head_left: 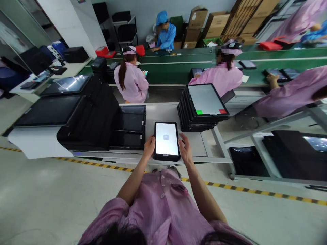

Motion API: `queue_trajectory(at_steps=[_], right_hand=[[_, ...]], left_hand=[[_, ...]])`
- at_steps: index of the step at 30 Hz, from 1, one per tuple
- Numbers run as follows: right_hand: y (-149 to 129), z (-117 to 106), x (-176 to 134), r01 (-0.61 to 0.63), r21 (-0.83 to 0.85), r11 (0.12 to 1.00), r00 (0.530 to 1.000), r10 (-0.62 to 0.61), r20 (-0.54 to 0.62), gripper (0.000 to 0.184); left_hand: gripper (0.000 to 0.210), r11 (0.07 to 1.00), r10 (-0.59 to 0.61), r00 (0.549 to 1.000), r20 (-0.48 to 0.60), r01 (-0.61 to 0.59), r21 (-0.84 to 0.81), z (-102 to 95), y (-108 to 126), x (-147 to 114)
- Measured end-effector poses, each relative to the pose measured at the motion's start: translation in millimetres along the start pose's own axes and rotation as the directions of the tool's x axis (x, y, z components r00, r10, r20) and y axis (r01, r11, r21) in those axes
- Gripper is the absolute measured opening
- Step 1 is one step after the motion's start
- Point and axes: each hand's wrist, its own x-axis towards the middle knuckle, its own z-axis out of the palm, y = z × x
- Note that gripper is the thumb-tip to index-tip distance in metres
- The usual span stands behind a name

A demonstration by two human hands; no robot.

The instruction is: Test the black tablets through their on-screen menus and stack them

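A black-framed tablet [166, 144] with a lit white screen and a small grey icon lies in front of me at the bench's near edge. Its lower edge looks thick; I cannot tell if another tablet lies beneath. My left hand [149, 147] is closed on its left edge, thumb along the frame. At the right edge, my right hand [185, 149] has its fingers apart, right beside the frame. Behind it to the right stands a stack of tablets [205, 98], the top one lit with a green and a red block at its lower corners.
Dark-screened tablets [129, 119] and tall black stacks [89, 119] fill the bench's left side, with a white sheet [38, 141] overhanging. A metal-framed cart [268, 170] stands right. Beyond, several co-workers [131, 80] sit along a green conveyor [166, 73]. Striped tape [230, 187] crosses the floor.
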Motion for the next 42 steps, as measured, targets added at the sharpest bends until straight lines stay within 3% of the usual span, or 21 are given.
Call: queue_trajectory(at_steps=[6,15,21,27,32,40,42], right_hand=[[-37.3,3.3,2.0,0.322,-0.3,0.898,0.946,-0.293,0.138,0.045],[-30.9,9.6,17.5,0.491,-0.418,0.765,0.869,-0.4,0.29,0.04],[-25.0,6.2,18.1,0.429,-0.476,0.768,0.903,-0.374,0.21,0.037],[-27.5,12.9,20.9,0.476,-0.434,0.765,0.879,-0.391,0.274,0.037],[-25.2,7.2,16.8,0.4,-0.456,0.795,0.916,-0.355,0.184,0.04],[-52.6,30.6,-11.3,0.559,-0.351,0.751,0.809,-0.403,0.428,0.04],[-52.6,30.8,-10.3,0.566,-0.358,0.743,0.8,-0.388,0.457,0.04]], left_hand=[[0.037,0.997,-0.028,0.998,0.064,0.023,0.074,-0.1,14.0,14.2],[0.04,0.999,-0.048,0.996,0.07,0.047,0.006,-5.1,0.5,15.8],[0.035,0.996,-0.086,0.994,0.061,0.085,0.015,-5.9,5.6,14.9],[0.032,0.996,-0.084,0.994,0.074,0.082,0.036,-6.9,14.2,11.5],[0.038,0.998,-0.055,0.997,0.048,0.054,0.037,-5.9,15.1,6.8],[0.033,0.992,-0.068,0.997,0.04,0.063,0.11,-1.5,23.2,10.4],[0.034,0.99,-0.07,0.997,0.027,0.066,0.125,-0.2,24.5,10.9]])
